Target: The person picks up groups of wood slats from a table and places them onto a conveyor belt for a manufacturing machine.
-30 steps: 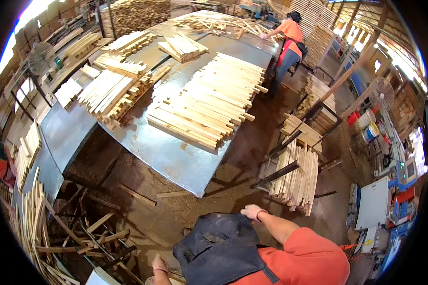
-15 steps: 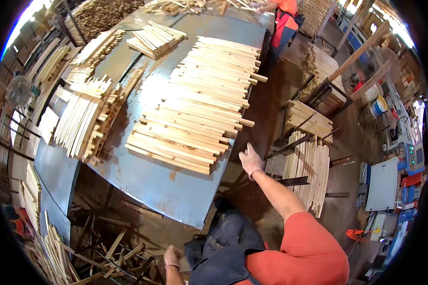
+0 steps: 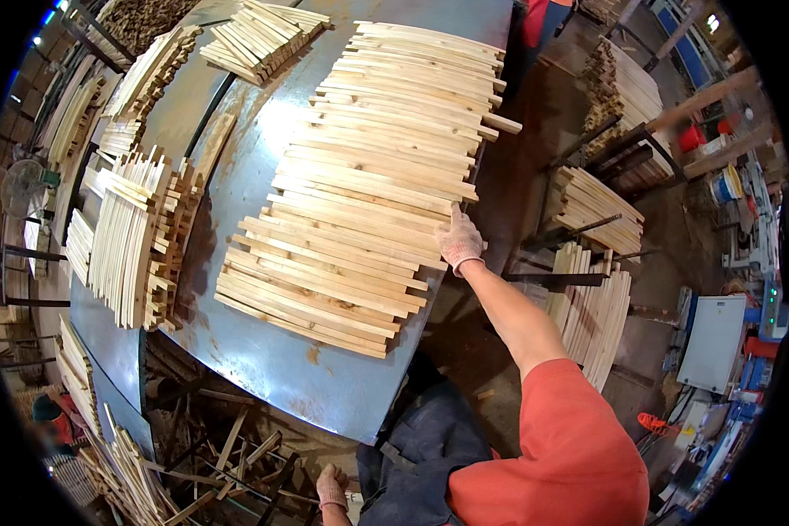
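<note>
A row of pale wooden strips (image 3: 351, 167) lies side by side on a metal-topped table (image 3: 272, 373), their ends uneven. My right hand (image 3: 461, 240), in a light knit glove, is at the strips' right-hand ends. Its index finger is stretched out along the strip ends and it appears to touch them; no strip is visibly gripped. Low beside my dark apron hangs my gloved left hand (image 3: 331, 487), away from the table. Its fingers are too small and blurred to read, and nothing shows in it.
Stacked strips stand at the left (image 3: 131, 237) and far left corner of the table (image 3: 259, 39). Strips rest on a metal rack (image 3: 557, 280) at my right. Scrap wood (image 3: 228, 456) lies below the near edge. Another person (image 3: 539, 22) stands beyond the table's far right side.
My right hand has moved from beside the table onto the strips' right ends. My left hand stays low. The view has shifted, with the strips appearing closer.
</note>
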Demonstrator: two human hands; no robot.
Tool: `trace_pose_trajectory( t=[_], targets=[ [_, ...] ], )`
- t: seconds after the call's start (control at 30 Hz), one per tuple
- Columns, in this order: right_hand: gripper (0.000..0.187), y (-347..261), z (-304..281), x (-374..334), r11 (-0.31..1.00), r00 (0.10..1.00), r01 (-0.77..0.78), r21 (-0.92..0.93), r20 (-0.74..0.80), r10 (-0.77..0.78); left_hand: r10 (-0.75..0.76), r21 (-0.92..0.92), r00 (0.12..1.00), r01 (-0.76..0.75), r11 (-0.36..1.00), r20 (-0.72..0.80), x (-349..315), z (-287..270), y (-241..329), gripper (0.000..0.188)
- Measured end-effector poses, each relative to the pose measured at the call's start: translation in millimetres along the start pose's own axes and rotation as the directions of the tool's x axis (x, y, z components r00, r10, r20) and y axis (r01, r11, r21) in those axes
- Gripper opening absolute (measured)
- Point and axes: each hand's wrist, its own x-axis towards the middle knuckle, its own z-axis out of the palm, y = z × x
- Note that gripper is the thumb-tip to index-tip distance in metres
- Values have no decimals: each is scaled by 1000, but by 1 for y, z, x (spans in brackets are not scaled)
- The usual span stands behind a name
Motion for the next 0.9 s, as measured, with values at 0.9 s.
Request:
trace_pose_trajectory(
  t=[0.9],
  targets=[
    [59,-60,-224,-116,564,864,502,656,-417,-283,133,381,965,-214,900,228,-16,162,74,19]
  ],
)
